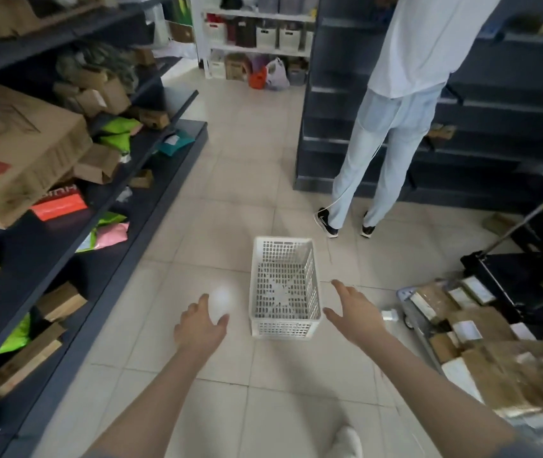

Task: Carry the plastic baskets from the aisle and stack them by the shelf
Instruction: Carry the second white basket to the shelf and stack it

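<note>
- A white plastic basket (285, 289) sits empty on the tiled floor (237, 153) in the middle of the aisle, its long side running near to far.
- The left hand (201, 323) reaches in just left of the basket, fingers spread and holding nothing, not touching it.
- The right hand (351, 309) reaches in just right of the basket, also spread, empty and clear of the rim.
- A dark shelf (65, 206) crowded with boxes runs along the left; a cart (461, 342) of parcels stands near right.
- Another person (392, 110) stands far right, facing a second shelf.
- Likely step: picking up the basket. To do it well, bring both hands to the long rims together, grip evenly, lift level, and keep clear of the cart.
</note>
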